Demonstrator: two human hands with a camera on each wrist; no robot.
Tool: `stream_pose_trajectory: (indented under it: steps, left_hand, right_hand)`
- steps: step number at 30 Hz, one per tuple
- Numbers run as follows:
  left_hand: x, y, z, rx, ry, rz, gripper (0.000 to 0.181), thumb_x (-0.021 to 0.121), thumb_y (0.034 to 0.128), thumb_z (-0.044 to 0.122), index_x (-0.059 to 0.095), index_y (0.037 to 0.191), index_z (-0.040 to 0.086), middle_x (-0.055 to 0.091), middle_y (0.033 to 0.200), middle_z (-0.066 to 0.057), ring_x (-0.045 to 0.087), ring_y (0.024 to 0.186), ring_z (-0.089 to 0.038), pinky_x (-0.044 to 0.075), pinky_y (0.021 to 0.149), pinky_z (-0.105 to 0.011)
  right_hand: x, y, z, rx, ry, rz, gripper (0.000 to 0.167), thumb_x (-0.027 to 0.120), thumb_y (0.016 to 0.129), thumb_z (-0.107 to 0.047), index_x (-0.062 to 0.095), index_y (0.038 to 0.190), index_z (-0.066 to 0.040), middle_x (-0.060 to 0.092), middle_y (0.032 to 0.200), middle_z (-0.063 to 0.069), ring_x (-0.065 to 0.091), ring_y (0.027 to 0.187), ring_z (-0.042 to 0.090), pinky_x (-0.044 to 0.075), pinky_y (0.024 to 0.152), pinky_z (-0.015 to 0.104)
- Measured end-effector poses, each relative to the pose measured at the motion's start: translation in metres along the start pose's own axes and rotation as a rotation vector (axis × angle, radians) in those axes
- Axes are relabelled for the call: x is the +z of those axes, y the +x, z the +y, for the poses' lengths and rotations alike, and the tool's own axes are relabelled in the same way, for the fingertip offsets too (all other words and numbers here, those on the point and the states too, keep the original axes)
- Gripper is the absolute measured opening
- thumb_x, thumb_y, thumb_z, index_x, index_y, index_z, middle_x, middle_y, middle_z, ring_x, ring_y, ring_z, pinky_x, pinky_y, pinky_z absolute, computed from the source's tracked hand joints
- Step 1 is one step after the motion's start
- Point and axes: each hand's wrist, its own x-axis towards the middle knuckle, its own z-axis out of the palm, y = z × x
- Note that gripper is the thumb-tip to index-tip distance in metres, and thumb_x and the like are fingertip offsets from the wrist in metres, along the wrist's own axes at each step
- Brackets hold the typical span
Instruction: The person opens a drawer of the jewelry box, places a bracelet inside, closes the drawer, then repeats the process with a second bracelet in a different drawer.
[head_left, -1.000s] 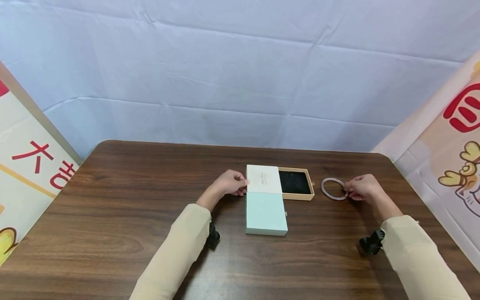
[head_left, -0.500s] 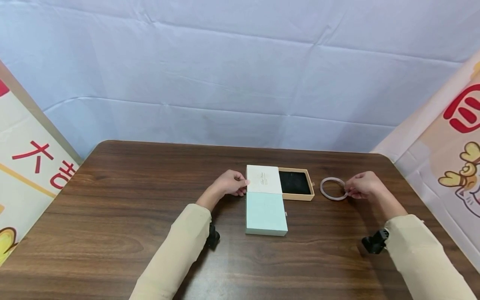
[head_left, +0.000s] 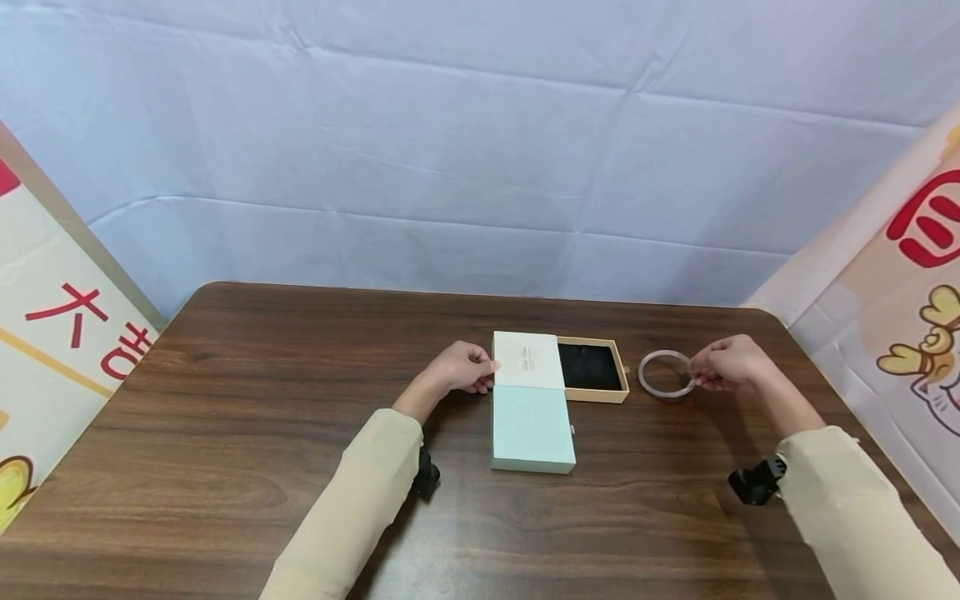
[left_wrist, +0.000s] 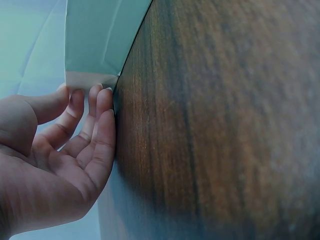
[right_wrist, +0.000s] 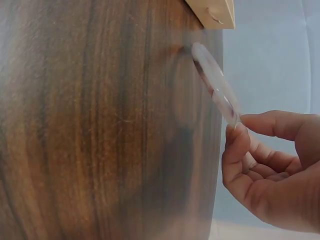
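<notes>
- One pale ring (right_wrist: 216, 82) is at the tips of the right hand (head_left: 729, 363), caught at its right side, with the rest of the hoop reaching left from the fingers.
- The thumb and index finger of that hand are together, clamped on the ring's rim; the other fingers curl in below.
- Over the bench (head_left: 225, 417), the ring is between the right hand and a tan tray (head_left: 596, 396) — near the tray's right end, but apart from it.
- In the right wrist view it tilts against the bench top, raised at the fingers; whether its far edge touches the wood I cannot tell.
- It is a plain round band, whitish with a lilac tinge, glossy and partly see-through, with a few darker patches along its side.
- The left hand (head_left: 461, 367) is at the left edge of a white box (head_left: 527, 360) — thumb on the upper edge, fingertips against the side, fingers loosely bent rather than wrapped round it.
- The tray, lined in black (head_left: 588, 367), sticks out from the white box's right side; a mint box (head_left: 532, 425) lies directly in front, touching the white one.
</notes>
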Motion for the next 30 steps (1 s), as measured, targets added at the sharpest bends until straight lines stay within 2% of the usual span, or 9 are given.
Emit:
stream_pose_trajectory:
  steps: [18, 24, 30]
  left_hand:
    - [0.000, 0.001, -0.002, 0.009, 0.007, 0.001, 0.021, 0.055, 0.0931, 0.019, 0.061, 0.083, 0.002, 0.063, 0.075, -0.009, 0.062, 0.067, -0.017, 0.050, 0.062, -0.027]
    - [0.000, 0.002, -0.002, 0.005, 0.001, 0.003, 0.021, 0.055, 0.0930, 0.019, 0.061, 0.082, 0.002, 0.063, 0.074, -0.009, 0.062, 0.066, -0.017, 0.050, 0.062, -0.027]
    - [0.000, 0.002, -0.002, 0.009, -0.002, 0.003, 0.021, 0.055, 0.0930, 0.019, 0.061, 0.082, 0.002, 0.063, 0.075, -0.008, 0.061, 0.066, -0.017, 0.050, 0.062, -0.027]
  right_hand:
    - [-0.003, -0.002, -0.018, -0.023, 0.054, 0.002, 0.011, 0.052, 0.083, 0.006, 0.059, 0.087, 0.012, 0.060, 0.065, 0.004, 0.058, 0.056, 0.009, 0.050, 0.056, 0.024]
    - [0.000, -0.004, -0.027, -0.044, 0.065, -0.009, 0.013, 0.052, 0.082, 0.007, 0.057, 0.089, 0.016, 0.059, 0.064, 0.004, 0.057, 0.056, 0.008, 0.050, 0.056, 0.024]
    - [0.002, -0.007, -0.039, -0.047, 0.007, -0.005, 0.019, 0.055, 0.083, 0.004, 0.055, 0.096, 0.017, 0.060, 0.068, 0.004, 0.058, 0.058, 0.009, 0.052, 0.059, 0.027]
